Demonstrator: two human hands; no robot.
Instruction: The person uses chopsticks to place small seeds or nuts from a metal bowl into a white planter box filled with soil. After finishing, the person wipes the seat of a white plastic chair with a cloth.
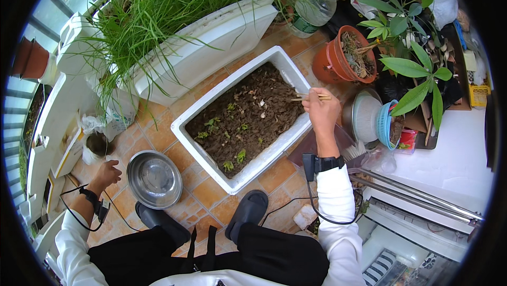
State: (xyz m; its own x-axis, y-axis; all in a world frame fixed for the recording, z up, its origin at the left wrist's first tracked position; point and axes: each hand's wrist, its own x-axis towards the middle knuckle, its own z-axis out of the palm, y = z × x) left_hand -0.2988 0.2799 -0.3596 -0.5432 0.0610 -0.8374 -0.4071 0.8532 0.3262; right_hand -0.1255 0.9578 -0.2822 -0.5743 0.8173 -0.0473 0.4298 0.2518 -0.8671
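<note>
My right hand grips a pair of wooden chopsticks above the right end of a white foam box. Their tips reach over the dark soil that fills it. Small green seedlings stand in the soil, mostly towards the left and front, and a few pale bits lie near the middle. On the left, my left hand hovers with loosely bent fingers and nothing visible in it. Beside it, a stainless steel basin sits on the tiled floor.
Behind the box stands a long white planter of grassy plants. Nested orange pots, a large plastic bottle and a blue plastic basket are at right. Metal poles lie lower right. A cable crosses the floor near my slippers.
</note>
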